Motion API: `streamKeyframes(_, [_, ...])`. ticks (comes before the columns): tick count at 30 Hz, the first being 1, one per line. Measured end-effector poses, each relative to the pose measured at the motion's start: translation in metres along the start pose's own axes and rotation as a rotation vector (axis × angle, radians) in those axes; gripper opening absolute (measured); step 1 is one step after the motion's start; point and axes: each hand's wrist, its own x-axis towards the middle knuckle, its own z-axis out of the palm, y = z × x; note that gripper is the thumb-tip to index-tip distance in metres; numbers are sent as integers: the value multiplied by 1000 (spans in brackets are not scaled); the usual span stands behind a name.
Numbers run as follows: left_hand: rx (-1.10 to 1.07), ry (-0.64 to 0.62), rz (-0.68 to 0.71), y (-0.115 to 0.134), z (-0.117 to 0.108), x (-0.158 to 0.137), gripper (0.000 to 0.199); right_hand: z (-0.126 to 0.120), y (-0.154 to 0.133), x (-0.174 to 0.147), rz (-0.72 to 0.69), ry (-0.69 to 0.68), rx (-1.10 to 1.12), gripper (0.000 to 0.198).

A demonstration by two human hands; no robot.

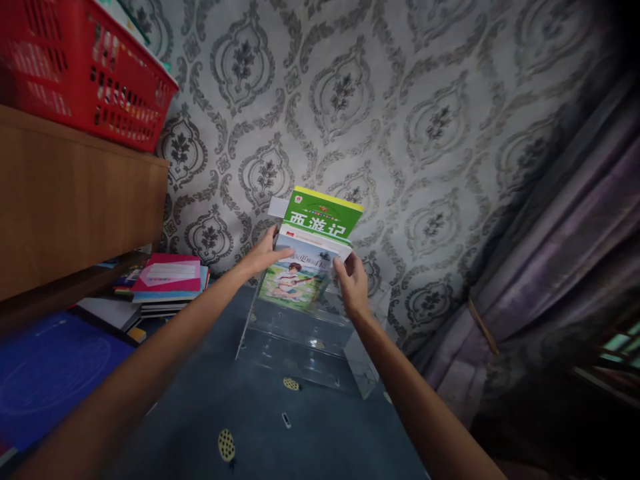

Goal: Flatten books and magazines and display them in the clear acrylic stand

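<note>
An illustrated book (pixel 290 285) with a seated guitar player on its cover leans in the upper part of a clear plastic tiered rack (pixel 300 343). My left hand (pixel 263 253) grips its left edge, thumb lying over the cover and fingers behind. On the opposite edge, my right hand (pixel 354 283) is closed with the thumb on the front. Behind it rises a green book (pixel 325 212) with a yellow top edge and large white characters. The lower parts of both books' backs are hidden from me.
Left, a pile of books (pixel 167 277) with a pink one on top lies by a blue folder-like item (pixel 60 373). A red basket (pixel 120 87) sits on a wooden cabinet (pixel 75 207). A curtain (pixel 530 267) hangs right. The dark blue tabletop (pixel 260 427) is patterned.
</note>
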Motion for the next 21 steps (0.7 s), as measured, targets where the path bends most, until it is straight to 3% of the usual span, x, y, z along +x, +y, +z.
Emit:
streamKeyframes(11, [-151, -18, -62, 7, 7, -1, 82, 4, -13, 1, 49, -51, -119, 58])
streamKeyframes(21, [-143, -4, 0, 2, 9, 0, 85, 5, -7, 3, 37, -26, -120, 62])
